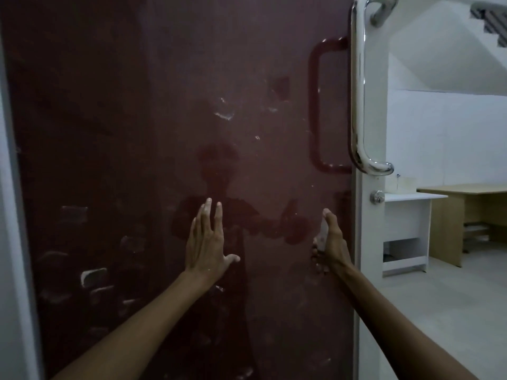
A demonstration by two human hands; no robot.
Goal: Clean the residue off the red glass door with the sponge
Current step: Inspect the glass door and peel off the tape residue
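Wiping: red glass door fills the view from 9 to 1 o'clock; whitish residue marks sit toward 12, taped outlines at 8.
Sponge: a pale sponge seems pressed edge-on to the glass at 3 o'clock.
Right hand: right hand clamped on the sponge, by the door's edge.
Left hand: left hand flat on the glass, fingers spread, holding nothing.
Handle: steel handle at 1 o'clock.
Advice: brace the door with the left palm; press firmly, overlapping strokes toward the marks.
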